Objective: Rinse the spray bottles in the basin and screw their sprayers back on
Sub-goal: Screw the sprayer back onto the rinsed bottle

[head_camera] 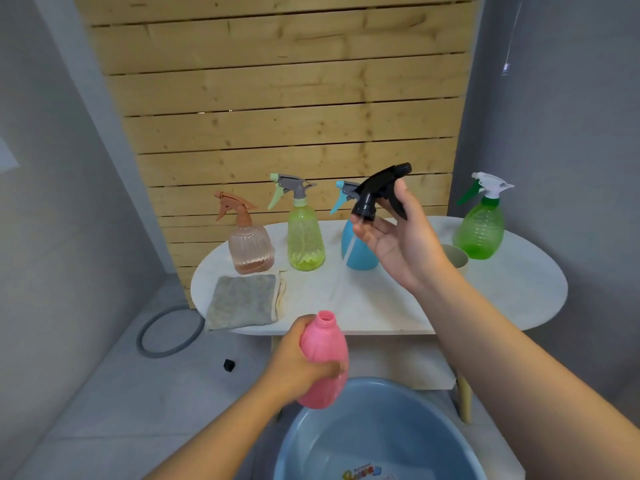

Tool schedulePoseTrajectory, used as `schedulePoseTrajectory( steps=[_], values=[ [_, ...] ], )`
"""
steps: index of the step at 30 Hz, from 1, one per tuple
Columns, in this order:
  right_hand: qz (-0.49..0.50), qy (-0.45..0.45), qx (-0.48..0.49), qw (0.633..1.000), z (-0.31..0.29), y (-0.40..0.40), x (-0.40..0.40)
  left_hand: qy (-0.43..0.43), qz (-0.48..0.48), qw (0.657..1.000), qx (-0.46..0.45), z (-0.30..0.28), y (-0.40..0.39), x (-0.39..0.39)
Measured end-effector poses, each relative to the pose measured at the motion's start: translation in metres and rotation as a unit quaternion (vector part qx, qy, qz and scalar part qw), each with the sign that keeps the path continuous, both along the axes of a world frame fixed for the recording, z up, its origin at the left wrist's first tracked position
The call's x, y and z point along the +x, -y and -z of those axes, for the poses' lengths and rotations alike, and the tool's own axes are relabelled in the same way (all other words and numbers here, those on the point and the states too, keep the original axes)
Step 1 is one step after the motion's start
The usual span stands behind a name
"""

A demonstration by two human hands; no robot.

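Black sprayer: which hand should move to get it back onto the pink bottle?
Right. The right hand already holds the black sprayer up over the table, its dip tube hanging toward the open neck of the pink bottle, which the left hand steadies above the basin.

We see a matt, opaque pink plastic bottle (325,362) at lower centre and a glossy black plastic sprayer (381,192) above it. Behind, translucent ribbed plastic bottles — peach (250,249), yellow-green (306,242) and green (480,230). The grey cloth (242,301) looks fuzzy (towel-like); the slatted wood panel (277,98) is unvarnished and knotty; the blue basin (377,438) is smooth plastic.
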State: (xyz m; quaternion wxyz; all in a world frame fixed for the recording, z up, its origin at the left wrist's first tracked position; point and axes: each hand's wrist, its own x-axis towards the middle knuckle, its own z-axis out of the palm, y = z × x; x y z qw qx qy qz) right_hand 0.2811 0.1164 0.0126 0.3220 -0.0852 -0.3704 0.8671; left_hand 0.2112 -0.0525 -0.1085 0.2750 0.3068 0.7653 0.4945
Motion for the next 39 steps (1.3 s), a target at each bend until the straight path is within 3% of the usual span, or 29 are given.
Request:
schedulePoseTrajectory(
  steps=[8,13,16,26,34,39],
  values=[
    [-0.039,0.068,0.06,0.995,0.025,0.013,-0.005,-0.006,-0.008,1.0,0.017,-0.001,-0.012,-0.001],
    [-0.021,0.193,0.253,0.948,0.042,0.014,-0.007,-0.034,-0.031,0.998,0.045,-0.015,-0.022,-0.005],
    [-0.048,0.188,0.302,0.933,0.041,0.01,-0.005,-0.047,-0.045,0.995,0.077,-0.028,-0.032,-0.011],
    [-0.084,0.171,0.351,0.917,0.038,-0.014,-0.004,-0.068,-0.105,0.989,0.076,-0.039,-0.075,-0.03],
    [-0.013,0.218,0.354,0.91,0.058,-0.026,-0.027,-0.082,-0.122,0.986,0.074,-0.025,-0.102,-0.031],
    [-0.029,0.181,0.27,0.945,0.062,-0.032,-0.032,-0.065,-0.101,0.989,0.083,-0.025,-0.108,-0.033]
  ],
)
